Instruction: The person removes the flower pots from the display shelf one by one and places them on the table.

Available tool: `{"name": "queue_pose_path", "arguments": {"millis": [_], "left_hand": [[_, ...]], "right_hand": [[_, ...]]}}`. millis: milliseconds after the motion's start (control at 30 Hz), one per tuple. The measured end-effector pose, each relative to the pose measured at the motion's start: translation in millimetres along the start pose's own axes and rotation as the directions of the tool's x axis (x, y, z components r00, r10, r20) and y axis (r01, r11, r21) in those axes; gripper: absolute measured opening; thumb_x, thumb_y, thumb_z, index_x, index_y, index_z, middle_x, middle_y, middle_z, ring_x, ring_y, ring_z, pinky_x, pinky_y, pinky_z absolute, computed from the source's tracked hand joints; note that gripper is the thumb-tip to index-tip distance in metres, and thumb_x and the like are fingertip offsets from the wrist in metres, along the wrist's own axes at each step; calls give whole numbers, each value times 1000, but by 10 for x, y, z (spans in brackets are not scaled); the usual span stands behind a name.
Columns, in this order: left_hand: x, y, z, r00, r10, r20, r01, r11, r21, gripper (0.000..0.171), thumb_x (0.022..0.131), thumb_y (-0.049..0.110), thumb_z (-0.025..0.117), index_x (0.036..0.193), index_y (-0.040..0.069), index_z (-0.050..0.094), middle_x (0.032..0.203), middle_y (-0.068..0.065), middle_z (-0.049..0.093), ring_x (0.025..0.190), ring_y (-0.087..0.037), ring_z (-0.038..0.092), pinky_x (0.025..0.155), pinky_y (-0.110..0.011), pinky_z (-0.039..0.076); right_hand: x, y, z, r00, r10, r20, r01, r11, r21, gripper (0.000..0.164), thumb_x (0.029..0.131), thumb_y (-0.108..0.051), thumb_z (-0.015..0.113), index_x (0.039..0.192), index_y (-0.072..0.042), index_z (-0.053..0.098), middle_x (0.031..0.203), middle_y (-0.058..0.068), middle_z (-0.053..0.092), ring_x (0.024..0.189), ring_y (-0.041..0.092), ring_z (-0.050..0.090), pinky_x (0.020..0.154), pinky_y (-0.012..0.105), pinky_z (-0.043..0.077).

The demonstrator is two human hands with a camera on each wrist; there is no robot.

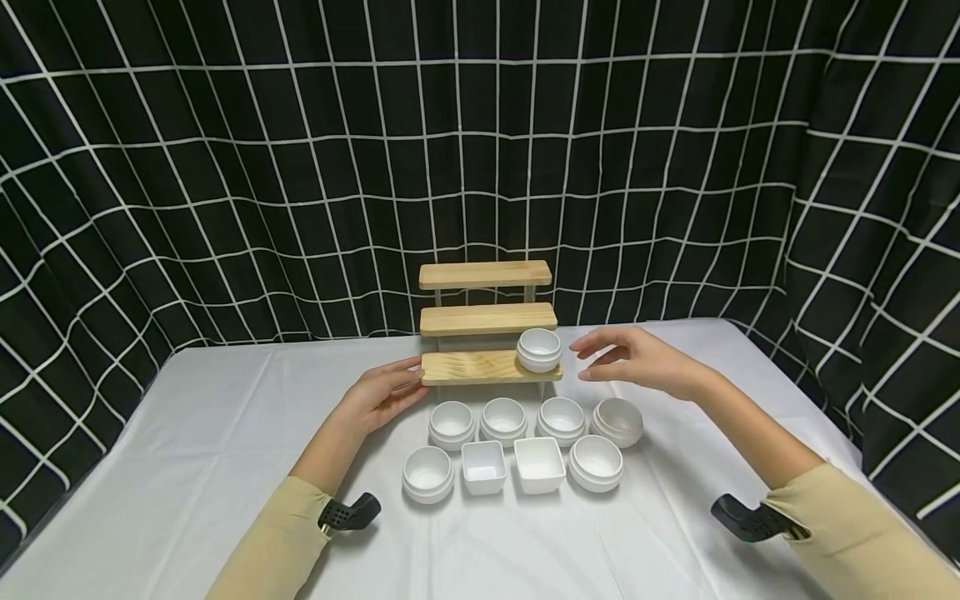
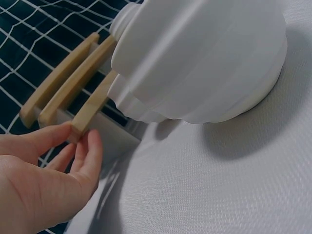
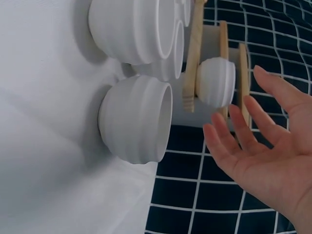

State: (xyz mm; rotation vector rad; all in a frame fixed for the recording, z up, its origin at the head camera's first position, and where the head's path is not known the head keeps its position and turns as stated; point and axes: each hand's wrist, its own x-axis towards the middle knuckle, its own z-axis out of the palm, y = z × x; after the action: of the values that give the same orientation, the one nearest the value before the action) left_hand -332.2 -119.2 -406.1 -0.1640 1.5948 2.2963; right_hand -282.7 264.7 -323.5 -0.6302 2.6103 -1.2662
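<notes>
A three-step wooden display stand [image 1: 487,317] stands at the back of the table. My left hand [image 1: 384,392] pinches the left end of its lowest board [image 2: 92,108], thumb on top and fingers beneath. On that board's right end sits a round white ramekin [image 1: 538,349], also visible in the right wrist view. My right hand [image 1: 637,362] is just right of this ramekin, apart from it, with fingers spread and loosely bent and nothing between them.
In front of the stand are two rows of white dishes, round ramekins [image 1: 504,421] and two square bowls [image 1: 539,465]. A white cloth [image 1: 225,467] covers the table. Behind hangs a black curtain [image 1: 480,150] with a white grid.
</notes>
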Motion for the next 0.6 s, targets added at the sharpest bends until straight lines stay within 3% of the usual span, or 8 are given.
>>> {"name": "queue_pose_path", "arguments": {"millis": [400, 600], "left_hand": [[-3, 5, 6, 1000, 0, -1, 0, 1000, -10, 53, 107, -7, 52, 158, -7, 40, 134, -20, 57, 92, -12, 68, 100, -25, 62], [-3, 4, 5, 1000, 1, -4, -1, 1000, -10, 53, 106, -7, 53, 158, -7, 41, 132, -20, 57, 91, -12, 68, 98, -24, 63]], "right_hand": [[161, -43, -6, 1000, -6, -7, 6, 999, 40, 53, 98, -10, 74, 144, 7, 56, 137, 29, 61, 109, 23, 70, 94, 24, 62], [234, -50, 0, 1000, 7, 2, -7, 998, 67, 56, 99, -11, 74, 147, 8, 52, 142, 31, 58, 113, 25, 68, 99, 35, 63]]}}
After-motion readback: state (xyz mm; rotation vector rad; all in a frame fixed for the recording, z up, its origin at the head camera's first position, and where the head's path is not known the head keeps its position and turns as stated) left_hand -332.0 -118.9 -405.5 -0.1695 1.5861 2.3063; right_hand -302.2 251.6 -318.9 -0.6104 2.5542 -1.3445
